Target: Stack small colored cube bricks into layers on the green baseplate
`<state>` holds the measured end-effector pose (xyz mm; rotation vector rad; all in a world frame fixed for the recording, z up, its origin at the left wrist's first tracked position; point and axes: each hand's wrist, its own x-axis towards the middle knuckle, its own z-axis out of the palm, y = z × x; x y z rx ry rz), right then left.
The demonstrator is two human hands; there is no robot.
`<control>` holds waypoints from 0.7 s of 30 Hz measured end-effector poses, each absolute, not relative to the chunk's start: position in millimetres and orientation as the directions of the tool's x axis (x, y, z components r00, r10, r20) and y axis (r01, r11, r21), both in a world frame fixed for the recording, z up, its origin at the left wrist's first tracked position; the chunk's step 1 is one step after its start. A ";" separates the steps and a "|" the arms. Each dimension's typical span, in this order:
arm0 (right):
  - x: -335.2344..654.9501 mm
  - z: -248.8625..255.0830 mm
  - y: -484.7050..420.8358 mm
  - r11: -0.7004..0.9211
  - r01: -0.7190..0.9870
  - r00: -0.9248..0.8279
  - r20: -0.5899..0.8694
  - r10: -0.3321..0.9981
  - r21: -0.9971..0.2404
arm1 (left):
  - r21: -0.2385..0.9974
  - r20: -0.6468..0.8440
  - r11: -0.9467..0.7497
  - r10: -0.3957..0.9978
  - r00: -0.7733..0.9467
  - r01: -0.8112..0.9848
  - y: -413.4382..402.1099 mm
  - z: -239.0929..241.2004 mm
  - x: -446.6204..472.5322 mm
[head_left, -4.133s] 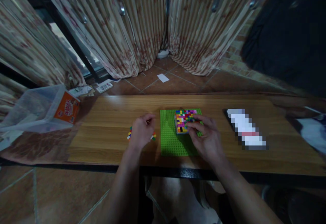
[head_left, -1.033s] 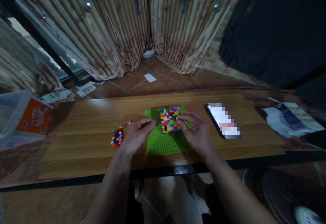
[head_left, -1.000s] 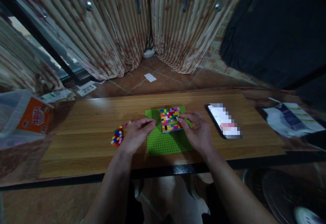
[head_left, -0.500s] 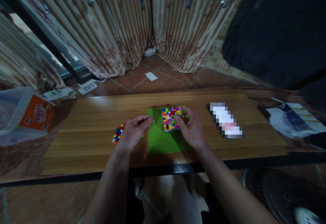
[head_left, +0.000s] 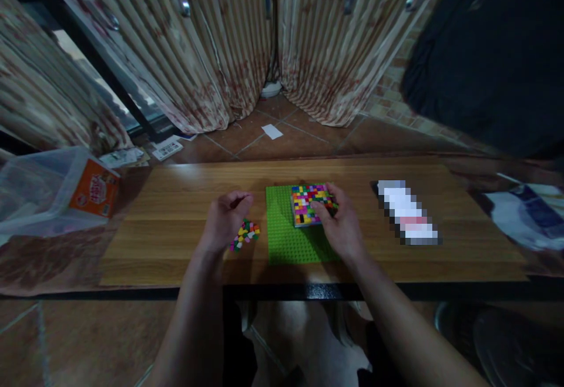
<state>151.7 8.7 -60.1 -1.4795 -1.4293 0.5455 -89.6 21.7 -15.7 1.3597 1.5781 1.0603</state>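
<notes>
A green studded baseplate lies on the wooden table, and on or just over it is a rectangular block of small multicoloured toy bricks. My right hand grips that block from its right side, thumb across its top and fingers at the far right edge. Left of the baseplate, my left hand is above the table with thumb and fingertips pinched together. Whatever sits in that pinch, if anything, is too small to see. Loose toy bricks lie in a pile beside and partly behind the left hand.
A pixelated phone-like object rests on the right of the table. To the left stands a clear plastic tub with an orange label. Papers lie off the right end. Striped curtains hang beyond.
My left hand has moved left, from the baseplate's left edge to beside it, still pinched. My right hand keeps its grip on the block. The whole view has shifted slightly.
</notes>
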 end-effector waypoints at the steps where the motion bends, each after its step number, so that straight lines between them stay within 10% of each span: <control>1: 152.7 -61.1 8.5 0.157 0.492 0.210 0.292 0.933 -0.856 | 0.899 0.006 0.056 0.990 -0.140 0.435 22.9 -15.7 -96.0; 6: 157.4 -60.2 6.9 0.154 0.426 0.262 0.284 0.922 -0.891 | 0.618 0.043 0.148 0.974 -0.221 0.772 23.8 -15.9 -117.4; 21: 160.2 -43.3 1.3 0.184 0.460 0.276 0.337 0.900 -0.869 | 0.304 -0.008 0.023 1.000 -0.021 0.953 31.9 -29.0 -101.9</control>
